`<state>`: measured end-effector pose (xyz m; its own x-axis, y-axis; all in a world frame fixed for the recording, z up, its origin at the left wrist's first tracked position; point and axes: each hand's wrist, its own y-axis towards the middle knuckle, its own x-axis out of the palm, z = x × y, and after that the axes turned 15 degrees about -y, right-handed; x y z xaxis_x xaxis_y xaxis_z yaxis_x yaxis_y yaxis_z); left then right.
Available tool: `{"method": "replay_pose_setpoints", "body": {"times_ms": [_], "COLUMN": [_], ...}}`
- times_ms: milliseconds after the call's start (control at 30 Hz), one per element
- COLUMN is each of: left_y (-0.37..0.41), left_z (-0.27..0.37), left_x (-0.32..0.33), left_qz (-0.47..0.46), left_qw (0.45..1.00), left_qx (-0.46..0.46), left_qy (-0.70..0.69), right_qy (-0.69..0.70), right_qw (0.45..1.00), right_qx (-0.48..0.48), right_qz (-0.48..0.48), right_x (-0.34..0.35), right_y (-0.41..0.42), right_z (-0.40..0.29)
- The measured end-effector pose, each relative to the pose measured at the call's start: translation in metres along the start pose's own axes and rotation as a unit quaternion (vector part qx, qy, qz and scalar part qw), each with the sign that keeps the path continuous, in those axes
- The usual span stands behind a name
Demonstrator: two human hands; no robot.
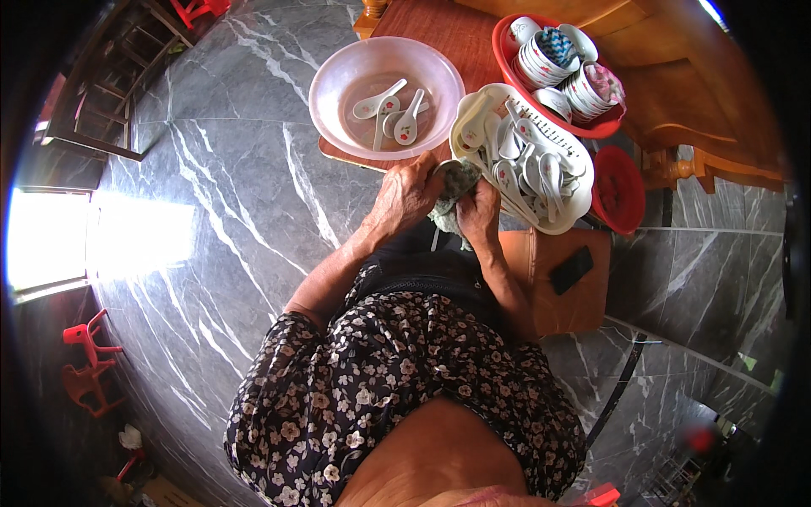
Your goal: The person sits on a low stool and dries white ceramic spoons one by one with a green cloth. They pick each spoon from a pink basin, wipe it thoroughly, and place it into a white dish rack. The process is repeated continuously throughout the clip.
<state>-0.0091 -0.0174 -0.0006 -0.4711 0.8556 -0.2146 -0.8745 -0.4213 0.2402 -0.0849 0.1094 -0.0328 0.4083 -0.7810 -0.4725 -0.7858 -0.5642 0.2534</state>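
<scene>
Both my hands meet just below the basins, around a grey-green cloth. My left hand grips what looks like a white spoon, of which only a rim shows; the rest is hidden by fingers and cloth. The cloth is bunched in my right hand. Beyond my left hand is a translucent pinkish plastic basin with several flowered white soup spoons in it. Close to my right hand stands a cream plastic basket, heaped with more such spoons.
A red basin at the upper right holds stacked bowls and cloths. A smaller red basin is below it. A dark phone lies on a brown padded stool. The basins stand by a wooden bench.
</scene>
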Motion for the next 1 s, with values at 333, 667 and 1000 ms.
{"method": "replay_pose_setpoints", "body": {"times_ms": [333, 667, 1000], "left_y": [0.006, 0.022, 0.016], "left_z": [-0.009, -0.014, 0.000], "left_x": [-0.007, -0.027, -0.022], "left_qz": [0.060, 0.149, 0.060], "left_qw": [0.997, 0.989, 0.997], "left_qx": [-0.045, 0.002, -0.014], "left_qy": [0.010, 0.005, 0.042], "right_qy": [-0.028, 0.030, 0.046], "right_qw": [0.997, 0.987, 0.986], "right_qx": [-0.016, 0.014, 0.035], "right_qz": [-0.063, -0.156, -0.158], "right_x": [0.006, -0.002, -0.001], "right_y": [-0.004, -0.010, -0.011], "right_z": [0.009, -0.013, -0.009]}}
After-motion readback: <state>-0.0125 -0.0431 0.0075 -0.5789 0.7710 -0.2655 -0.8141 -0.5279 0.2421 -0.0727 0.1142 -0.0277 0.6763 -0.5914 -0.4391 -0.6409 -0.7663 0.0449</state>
